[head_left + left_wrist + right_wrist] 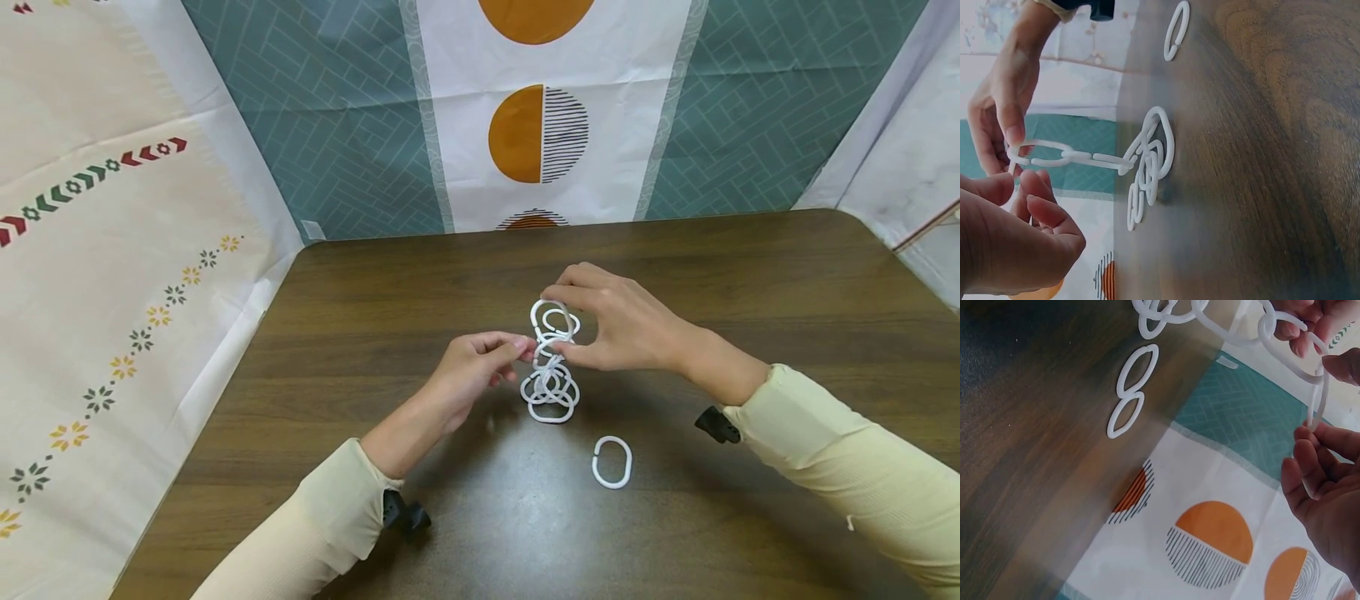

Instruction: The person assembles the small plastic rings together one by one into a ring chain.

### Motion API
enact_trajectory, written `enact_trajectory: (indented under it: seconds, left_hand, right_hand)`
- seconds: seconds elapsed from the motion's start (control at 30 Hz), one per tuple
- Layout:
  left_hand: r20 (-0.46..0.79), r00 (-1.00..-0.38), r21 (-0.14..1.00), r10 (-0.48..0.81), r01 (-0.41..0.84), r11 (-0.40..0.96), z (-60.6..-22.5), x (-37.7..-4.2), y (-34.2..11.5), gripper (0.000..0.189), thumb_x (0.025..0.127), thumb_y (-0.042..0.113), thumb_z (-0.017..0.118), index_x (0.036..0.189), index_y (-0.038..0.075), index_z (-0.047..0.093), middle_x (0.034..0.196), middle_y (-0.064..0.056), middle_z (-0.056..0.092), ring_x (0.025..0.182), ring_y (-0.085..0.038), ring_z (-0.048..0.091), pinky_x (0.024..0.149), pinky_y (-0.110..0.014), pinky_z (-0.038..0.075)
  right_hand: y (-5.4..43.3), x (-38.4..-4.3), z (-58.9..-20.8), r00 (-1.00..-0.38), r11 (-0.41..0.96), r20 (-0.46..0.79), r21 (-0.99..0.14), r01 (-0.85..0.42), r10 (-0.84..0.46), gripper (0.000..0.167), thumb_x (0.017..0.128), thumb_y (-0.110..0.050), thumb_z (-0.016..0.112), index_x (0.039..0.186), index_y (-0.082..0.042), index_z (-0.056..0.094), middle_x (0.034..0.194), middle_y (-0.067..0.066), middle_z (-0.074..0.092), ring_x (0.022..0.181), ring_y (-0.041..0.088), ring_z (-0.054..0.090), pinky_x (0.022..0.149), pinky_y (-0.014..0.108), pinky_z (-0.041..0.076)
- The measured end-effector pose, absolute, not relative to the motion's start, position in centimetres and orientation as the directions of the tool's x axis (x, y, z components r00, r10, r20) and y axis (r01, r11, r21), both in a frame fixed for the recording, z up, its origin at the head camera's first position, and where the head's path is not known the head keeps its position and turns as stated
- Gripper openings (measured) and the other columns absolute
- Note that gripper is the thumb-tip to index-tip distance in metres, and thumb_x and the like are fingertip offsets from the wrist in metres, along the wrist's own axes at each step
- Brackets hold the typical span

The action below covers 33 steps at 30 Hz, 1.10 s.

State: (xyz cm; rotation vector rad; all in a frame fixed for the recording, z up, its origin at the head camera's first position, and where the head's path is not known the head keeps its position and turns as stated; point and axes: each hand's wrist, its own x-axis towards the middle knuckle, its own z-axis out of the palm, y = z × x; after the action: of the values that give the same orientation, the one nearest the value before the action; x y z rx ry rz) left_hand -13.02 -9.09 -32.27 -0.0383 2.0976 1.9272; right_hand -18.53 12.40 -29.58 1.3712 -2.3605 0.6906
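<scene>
Pinching one end of a chain of white links [553,360], the left grip [480,362] and the right grip [626,321] meet above the bench [487,517] as I follow from my remote station. My left grip has thumb and fingertips together on a link at the raised end; my right grip is clamped there too, its index finger and thumb set apart across the top link [533,315]. I cannot tell whether both hold one and the same link, nor whether the join between the grips is closed.

From the grips the chain drops to a heap on the bench, below and to the near side of them. The linking looks well advanced to me: several links already hang or lie interlocked. Overlap in the heap hides the full count, and I cannot confirm that every piece in it is joined.

One loose link [629,461] lies flat on the bench, nearer the wearer than the right grip and apart from the chain, a small gap showing in its side. By my judgement, what remains is the spot under the fingers and that single piece, untouched by either grip.
</scene>
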Motion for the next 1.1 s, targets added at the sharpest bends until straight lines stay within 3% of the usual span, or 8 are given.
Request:
enact_trajectory:
  seconds: [0.17, 0.3, 0.6, 0.77, 1.1]
  left_hand:
    - [-0.214, -0.961, 0.977, 0.176, -0.207, 0.059, -32.4, -13.0, -9.0, 0.024, 0.094, 0.018, 0.063, 0.112, 0.003, 0.07, 0.087, 0.004, 0.069, 0.065, -0.011, 0.055, 0.07, -0.028, 0.04]
    - [-0.177, -0.966, 0.984, 0.186, -0.18, 0.002, -32.5, -13.0, -8.9, 0.027, 0.093, 0.015, 0.064, 0.115, -0.001, 0.067, 0.084, 0.007, 0.065, 0.065, -0.01, 0.054, 0.067, -0.026, 0.038]
    - [-0.119, -0.981, 0.985, 0.151, -0.136, -0.105, -32.2, -12.8, -8.8, 0.014, 0.09, 0.01, 0.068, 0.099, 0.001, 0.07, 0.08, 0.004, 0.063, 0.065, -0.01, 0.053, 0.061, -0.022, 0.039]
    - [-0.112, -0.987, 0.983, 0.119, -0.127, -0.13, -31.9, -12.9, -8.9, 0.018, 0.091, 0.011, 0.067, 0.102, -0.003, 0.068, 0.086, 0.0, 0.065, 0.063, -0.01, 0.056, 0.064, -0.02, 0.042]
    - [-0.095, -0.992, 0.984, 0.087, -0.107, -0.142, -31.8, -13.0, -9.4, 0.017, 0.092, 0.011, 0.066, 0.103, -0.002, 0.068, 0.087, 0.002, 0.068, 0.061, -0.01, 0.054, 0.062, -0.02, 0.041]
  right_hand:
    - [12.2, -18.6, -29.9, -0.44, 0.379, 0.56, -0.229, -0.897, -0.702, 0.049, 0.072, -0.028, 0.081, 0.11, -0.002, 0.067, 0.098, 0.003, 0.059, 0.087, 0.014, 0.051, 0.069, 0.03, 0.047]
    - [12.0, -18.6, -30.0, -0.438, 0.371, 0.578, -0.239, -0.898, -0.689, 0.048, 0.072, -0.027, 0.081, 0.112, -0.003, 0.067, 0.098, 0.003, 0.059, 0.088, 0.014, 0.053, 0.07, 0.03, 0.048]
    - [11.5, -18.2, -30.3, -0.499, 0.38, 0.57, -0.323, -0.867, -0.653, 0.048, 0.073, -0.024, 0.084, 0.114, -0.007, 0.065, 0.097, 0.0, 0.062, 0.085, 0.014, 0.055, 0.068, 0.031, 0.048]
    - [11.9, -17.9, -30.3, -0.567, 0.406, 0.526, -0.399, -0.823, -0.633, 0.049, 0.073, -0.02, 0.085, 0.116, -0.009, 0.063, 0.097, -0.002, 0.06, 0.082, 0.009, 0.051, 0.069, 0.029, 0.047]
    - [14.5, -17.6, -31.4, -0.609, 0.465, 0.495, -0.393, -0.793, -0.62, 0.049, 0.074, -0.02, 0.084, 0.117, -0.008, 0.063, 0.102, -0.003, 0.061, 0.081, 0.009, 0.051, 0.07, 0.028, 0.046]
